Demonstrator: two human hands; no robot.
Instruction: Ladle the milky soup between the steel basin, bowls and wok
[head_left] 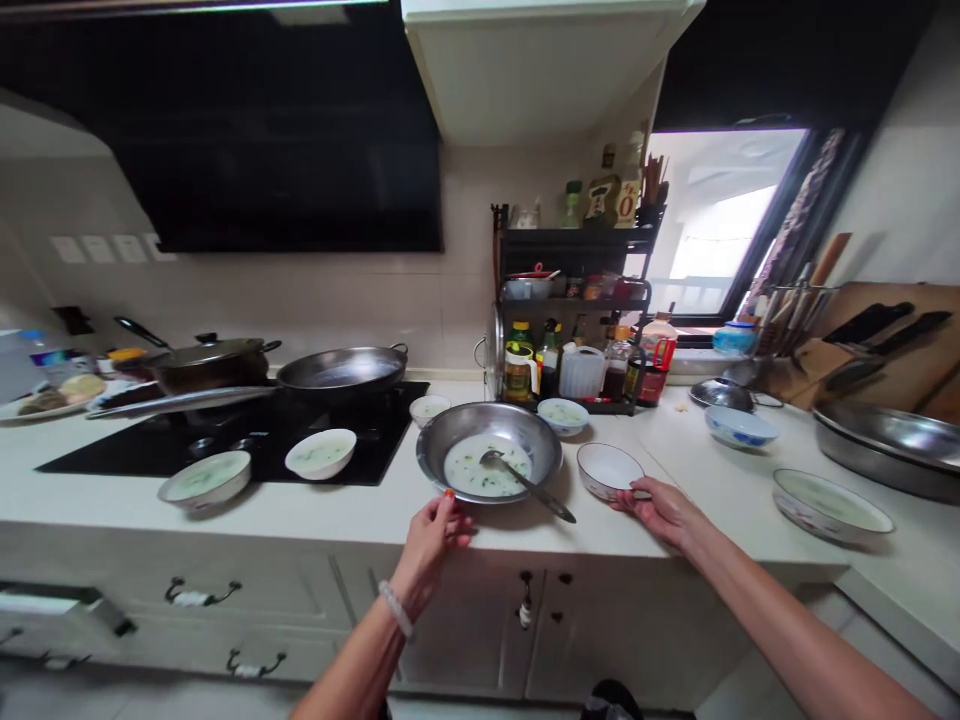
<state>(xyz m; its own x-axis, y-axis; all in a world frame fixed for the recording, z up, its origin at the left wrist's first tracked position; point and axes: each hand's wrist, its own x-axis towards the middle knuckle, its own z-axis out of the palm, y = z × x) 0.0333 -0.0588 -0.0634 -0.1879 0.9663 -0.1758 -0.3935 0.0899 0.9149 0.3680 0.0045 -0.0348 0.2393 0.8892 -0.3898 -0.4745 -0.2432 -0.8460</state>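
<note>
Head view, looking down on a pale kitchen surface (337, 515).

Left hand (439, 528) pinched shut on the near rim of a steel basin (544, 452), thumb on top, fingertips tucked at the lip. Right hand (660, 510) laid against the near right side of a small empty bowl (609, 468); clamped or merely touching, cannot tell. Basin and bowl side by side near the front edge of the surface, just apart.

Inside the basin, a shallow pool of pale soup (469, 470) flecked with green. Also a ladle (536, 490), cup down in the soup, handle slanting out over the rim toward the bowl.

Judging from so thin a pinch on so wide a basin: better left flat on the surface and only steadied, not lifted by that one edge. Worth drawing the bowl right up against the basin's rim (less gap, less dripping). Worth minding the ladle handle too, loose and liable to swing on any tilt. With so little soup, slow scooping from the deepest part of the pool.

Round about: filled bowls (321, 452), two beside the black hob (225, 440) and two just behind the basin. Further back, a wok (341, 368) on the hob and a rack of bottles (577, 340). Off to the right, well apart, a blue-patterned bowl (739, 425) and a shallow dish (831, 500).
</note>
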